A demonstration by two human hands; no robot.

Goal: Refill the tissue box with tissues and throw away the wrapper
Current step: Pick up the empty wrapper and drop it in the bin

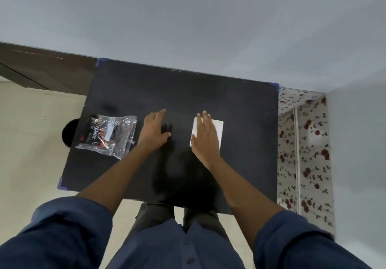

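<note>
A white stack of tissues [218, 129] lies on the black table [240, 164], right of middle. My right hand [205, 138] rests flat on top of it, fingers straight and close together, covering its left part. A crumpled clear plastic wrapper [108, 136] with black and red print lies flat at the table's left side. My left hand [154, 130] is just right of the wrapper, palm down with fingers apart, holding nothing. No tissue box is visible.
A round black object [70, 132] sits on the floor partly under the table's left edge. A grey wall runs along the table's far side. A floral-patterned surface [305, 153] stands close on the right. Dark wooden furniture [41, 70] is at the back left.
</note>
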